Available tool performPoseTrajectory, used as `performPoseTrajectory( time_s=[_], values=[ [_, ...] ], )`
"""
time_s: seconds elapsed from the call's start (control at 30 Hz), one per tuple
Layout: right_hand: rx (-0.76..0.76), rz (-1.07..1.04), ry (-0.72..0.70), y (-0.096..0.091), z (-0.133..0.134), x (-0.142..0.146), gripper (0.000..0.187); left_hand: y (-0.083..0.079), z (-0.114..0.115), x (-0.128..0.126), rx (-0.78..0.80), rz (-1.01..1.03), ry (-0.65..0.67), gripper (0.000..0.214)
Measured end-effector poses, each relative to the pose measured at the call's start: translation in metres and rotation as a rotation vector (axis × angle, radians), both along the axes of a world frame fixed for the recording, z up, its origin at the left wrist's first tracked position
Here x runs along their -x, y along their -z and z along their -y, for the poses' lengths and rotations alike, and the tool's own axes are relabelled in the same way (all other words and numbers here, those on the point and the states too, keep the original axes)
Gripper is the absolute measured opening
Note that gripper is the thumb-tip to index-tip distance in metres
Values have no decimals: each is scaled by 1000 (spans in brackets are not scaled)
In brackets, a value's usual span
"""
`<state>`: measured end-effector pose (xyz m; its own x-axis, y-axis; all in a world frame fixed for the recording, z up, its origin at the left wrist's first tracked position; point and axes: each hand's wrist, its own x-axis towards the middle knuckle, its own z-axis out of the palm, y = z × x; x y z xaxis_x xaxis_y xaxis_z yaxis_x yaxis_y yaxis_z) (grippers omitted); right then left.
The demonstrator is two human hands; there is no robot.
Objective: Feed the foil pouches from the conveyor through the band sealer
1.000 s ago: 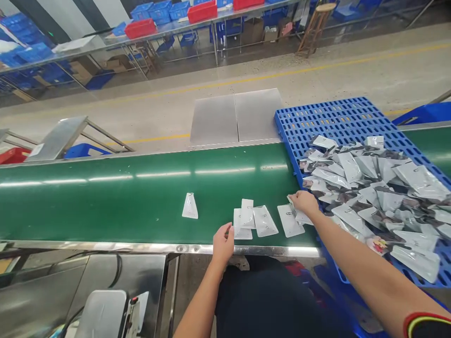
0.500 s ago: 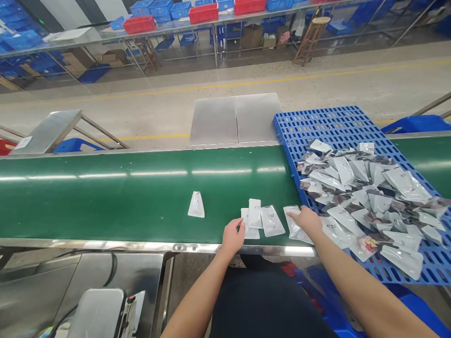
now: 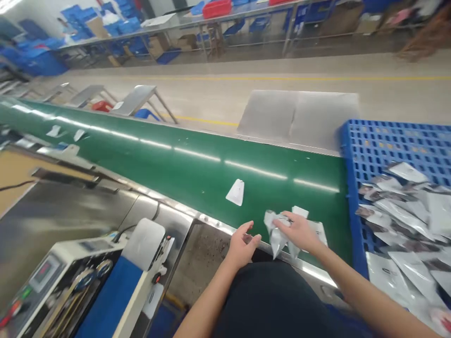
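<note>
1. Right hand (image 3: 294,231): fingers curled down over a loose bunch of white pouches (image 3: 278,240), thumb side toward the left hand. Grip looks closed on them; exact count can't be told, blur and overlap.
2. Bunch sits tilted at the near edge of the green belt (image 3: 190,180), lower corners by the metal rim (image 3: 220,227); probably kept there because it's close to the body.
3. Left hand (image 3: 244,244): empty, thumb and fingers spread wide, just beside the bunch, not touching. Cupped toward it, likely so both hands can share the stack.
4. More flat pouches (image 3: 319,231) lie behind the right hand, partly hidden by it.
5. Lone pouch (image 3: 236,192) lies flat farther out on the belt, apart from both hands.
6. Blue pallet (image 3: 373,143) on the right carries a heaped pile of pouches (image 3: 405,225); seemingly set there as a supply within arm's reach.
</note>
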<state>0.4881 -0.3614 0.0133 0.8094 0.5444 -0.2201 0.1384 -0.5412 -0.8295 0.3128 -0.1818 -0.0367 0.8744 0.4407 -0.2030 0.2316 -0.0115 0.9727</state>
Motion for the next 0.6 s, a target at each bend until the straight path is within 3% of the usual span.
performPoseTrajectory(
  time_s=[0.13, 0.27, 0.4, 0.5, 0.6],
  values=[
    [-230, -288, -426, -34, -117, 43, 35, -34, -25, 51, 146, 93, -218, 70],
    [-313, -574, -703, -54, -202, 90, 64, -57, -67, 116, 77, 118, -629, 67],
    [-200, -362, -836, -58, -267, 152, 49, -61, -99, 193, -88, 74, -949, 69],
    [-132, -274, -1026, -50, -306, 205, 37, -58, -117, 241, -187, 82, -1006, 60],
    [-49, -355, -1015, -37, -348, 240, 41, -47, -146, 268, -147, 94, -1134, 52]
  ],
)
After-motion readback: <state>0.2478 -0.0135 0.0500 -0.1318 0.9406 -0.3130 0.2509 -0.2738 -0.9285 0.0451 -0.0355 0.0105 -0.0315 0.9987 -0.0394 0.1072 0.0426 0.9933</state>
